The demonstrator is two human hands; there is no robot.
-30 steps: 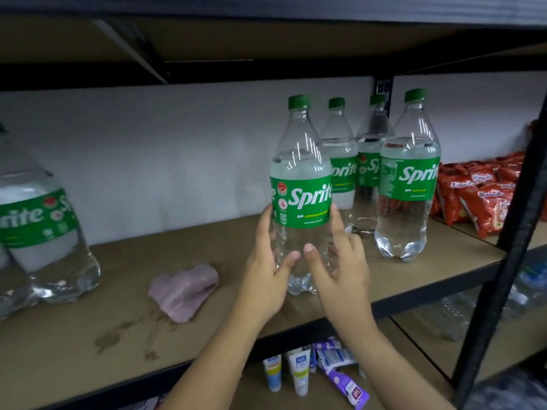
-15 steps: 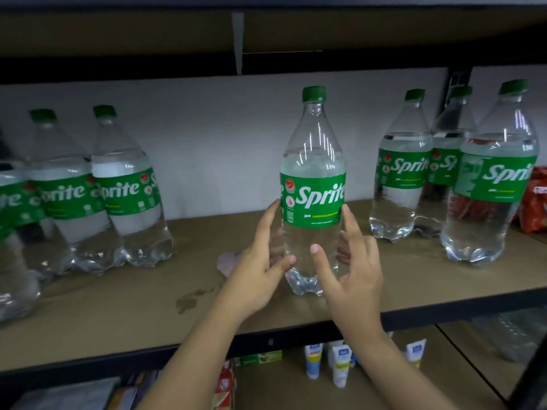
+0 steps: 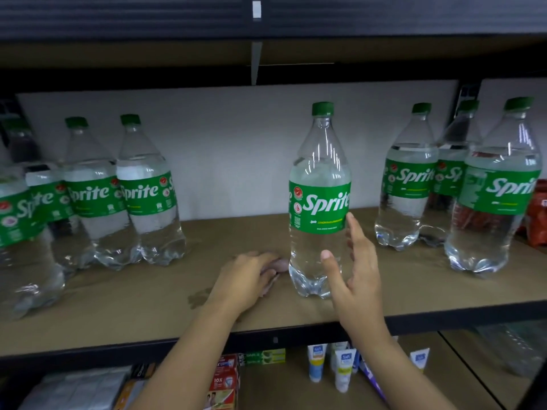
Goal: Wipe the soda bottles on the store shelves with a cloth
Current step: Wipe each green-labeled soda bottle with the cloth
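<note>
A clear Sprite bottle (image 3: 319, 202) stands upright alone at the middle of the brown shelf (image 3: 148, 306), its long axis vertical, green cap (image 3: 322, 108) up and its green label with white "Sprite" lettering facing the camera. The right hand (image 3: 355, 270) hovers beside its lower right side, fingers straight and spread, thumb in front of the base, holding nothing. The left hand (image 3: 248, 276) lies palm down on the shelf just left of the bottle's base, its fingers curled over a pink cloth (image 3: 278, 266) that is mostly hidden beneath them. More upright Sprite bottles stand in a cluster at left (image 3: 148, 196) and another at right (image 3: 500, 187). On the shelf below stand small tubes (image 3: 343, 369) marked "Safi".
</note>
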